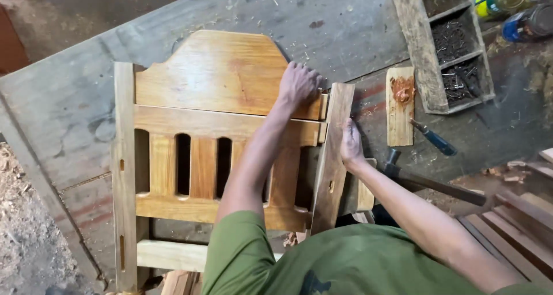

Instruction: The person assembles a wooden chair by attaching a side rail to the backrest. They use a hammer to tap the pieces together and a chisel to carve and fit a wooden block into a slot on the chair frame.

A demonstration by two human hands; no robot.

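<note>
Left hand, arm stretched forward, I press curled knuckles on chair back; right hand grips side post, fingers wrapped.

A hammer lay on the grey bench just right of the right grip. Beyond it rested a blue-handled chisel and a small board smeared with reddish filler. Farther off stood a wooden nail tray and two cans.
</note>
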